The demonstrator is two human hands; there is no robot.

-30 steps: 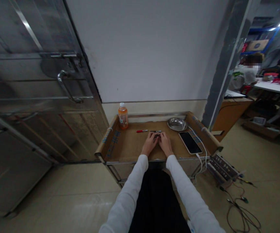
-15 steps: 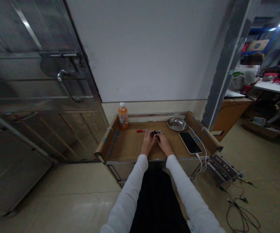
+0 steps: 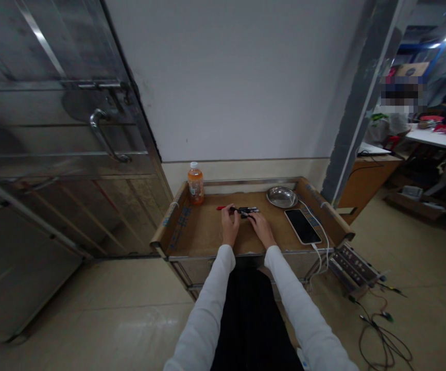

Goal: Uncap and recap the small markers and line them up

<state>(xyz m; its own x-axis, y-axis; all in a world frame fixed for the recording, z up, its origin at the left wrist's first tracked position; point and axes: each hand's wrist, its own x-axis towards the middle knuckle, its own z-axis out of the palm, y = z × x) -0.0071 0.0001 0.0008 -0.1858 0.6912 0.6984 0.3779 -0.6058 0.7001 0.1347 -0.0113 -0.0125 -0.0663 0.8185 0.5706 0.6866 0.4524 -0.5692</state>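
Brown cardboard lines the shallow metal-framed cart, and right at its middle we have slim black pens with pale markings, bunched close between two bare hands! On the left, the person's left hand, its white sleeve reaching to the wrist, has thumb and forefinger nearly together, pinched on the near end of a dark pen. Across from it comes the right hand, fingers bent and slightly parted, tips up against the dark cluster; whether they grip or merely touch, I cannot tell from here. The hands sit apart, pens bridging the gap. Just beyond the left fingertips, a red-ended pen pokes out, partly covered. Back left corner, upright: a clear plastic bottle of orange drink with a white cap. Back right, a round shiny steel dish, and nearer the person, a dark-screened smartphone with a pale rim lying flat, a white cable plugged into its near end.
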